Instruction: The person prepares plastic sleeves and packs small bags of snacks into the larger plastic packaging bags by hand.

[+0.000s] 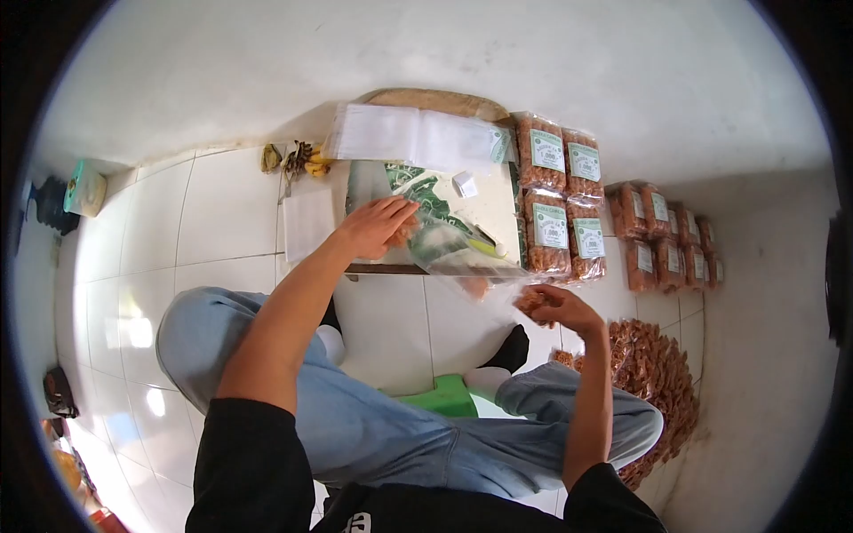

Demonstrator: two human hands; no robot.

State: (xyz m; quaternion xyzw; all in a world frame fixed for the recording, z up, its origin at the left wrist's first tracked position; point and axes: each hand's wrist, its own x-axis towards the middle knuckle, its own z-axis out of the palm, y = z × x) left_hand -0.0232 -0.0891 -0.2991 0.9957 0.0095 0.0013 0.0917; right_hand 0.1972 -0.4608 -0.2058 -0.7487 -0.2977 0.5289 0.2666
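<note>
My left hand (380, 224) is over the low table (359, 188), its fingers closed on a clear plastic bag (453, 250) that stretches to the right across the table's front edge. Something brown shows under those fingers, apparently inside the bag. Beyond the front edge, on the right, my right hand (569, 311) grips small brown snack packets (535, 305); how many is hidden by the fingers. A large heap of similar packets (653, 382) lies on the floor beside my right knee.
Filled, labelled bags (546, 226) are stacked right of the table, with more packs (659, 226) against the wall. Flat plastic bags (418, 135) lie along the table's back. A small white box (465, 185) sits on top. Bananas (316, 162) and a green stool (449, 397) are nearby.
</note>
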